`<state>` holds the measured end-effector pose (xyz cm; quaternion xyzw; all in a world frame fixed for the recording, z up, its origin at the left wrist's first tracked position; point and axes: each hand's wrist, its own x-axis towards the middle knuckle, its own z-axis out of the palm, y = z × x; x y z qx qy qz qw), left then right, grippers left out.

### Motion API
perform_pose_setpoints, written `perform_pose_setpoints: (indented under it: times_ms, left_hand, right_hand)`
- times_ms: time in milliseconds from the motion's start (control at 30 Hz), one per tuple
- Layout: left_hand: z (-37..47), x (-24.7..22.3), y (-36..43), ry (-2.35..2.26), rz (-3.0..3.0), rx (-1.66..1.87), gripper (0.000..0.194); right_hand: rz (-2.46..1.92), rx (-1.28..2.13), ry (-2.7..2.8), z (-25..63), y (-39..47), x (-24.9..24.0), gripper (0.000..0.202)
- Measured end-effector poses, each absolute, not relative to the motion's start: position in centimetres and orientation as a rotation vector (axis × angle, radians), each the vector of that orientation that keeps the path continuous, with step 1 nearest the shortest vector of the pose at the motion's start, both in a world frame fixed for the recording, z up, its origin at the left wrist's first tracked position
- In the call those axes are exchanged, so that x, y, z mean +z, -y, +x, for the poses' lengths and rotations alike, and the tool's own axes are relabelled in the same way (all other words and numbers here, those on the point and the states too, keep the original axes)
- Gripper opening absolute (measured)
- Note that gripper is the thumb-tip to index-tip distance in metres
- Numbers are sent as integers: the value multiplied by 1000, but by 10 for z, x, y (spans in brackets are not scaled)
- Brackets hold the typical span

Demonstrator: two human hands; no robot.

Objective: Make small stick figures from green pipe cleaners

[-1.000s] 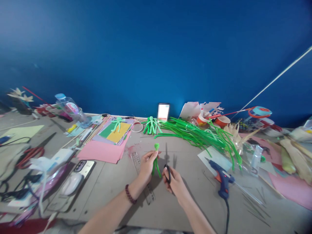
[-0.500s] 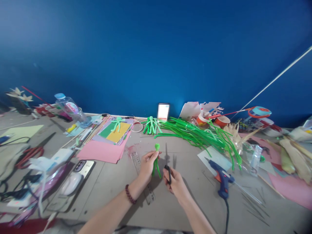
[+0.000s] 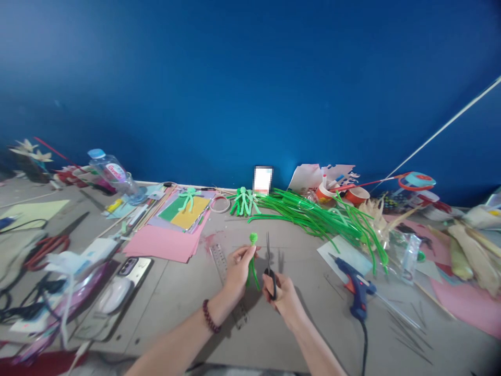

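Pinched in my left hand (image 3: 238, 269) is a small green pipe-cleaner figure (image 3: 253, 238), its round head above my fingers and two legs hanging below. My right hand (image 3: 282, 295) holds black-handled scissors (image 3: 268, 253) with the blades pointing up, just right of the figure and apart from it. A ruler (image 3: 219, 258) lies partly under my left forearm. Beyond my hands, several finished-looking green figures (image 3: 243, 201) lean together, and another figure (image 3: 189, 199) lies on coloured sheets. Long green pipe cleaners (image 3: 297, 211) spread to the right.
A blue glue gun (image 3: 358, 290) lies at the right with its cord toward me. Pink paper (image 3: 164, 243), a phone (image 3: 117, 297), red-handled scissors (image 3: 47, 250) and a bottle (image 3: 113, 169) are on the left. Paper cups (image 3: 357, 196) stand near the wall.
Both hands have moved slightly toward me, with the green figure and the scissors still in them. The rest looks the same.
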<state>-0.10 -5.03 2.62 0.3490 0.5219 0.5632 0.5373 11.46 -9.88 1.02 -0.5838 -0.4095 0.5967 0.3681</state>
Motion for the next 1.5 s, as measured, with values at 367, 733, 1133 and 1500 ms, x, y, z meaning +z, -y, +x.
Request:
perform_pose_setpoints:
  times_ms: [367, 733, 1133, 1500]
  left_hand:
    - [-3, 26, 51, -1229, 923, 1378, 24]
    - [-1, 25, 52, -1232, 934, 1327, 29]
    - [0, 30, 52, -1248, 917, 1311, 21]
    - [0, 31, 52, -1220, 856, 1308, 28]
  right_hand:
    - [-1511, 1717, 915, 122, 94, 22, 52]
    - [-1460, 1723, 899, 121, 95, 20, 61]
    - [-1445, 1704, 916, 122, 97, 20, 62]
    - [-1446, 1674, 906, 122, 97, 14, 59]
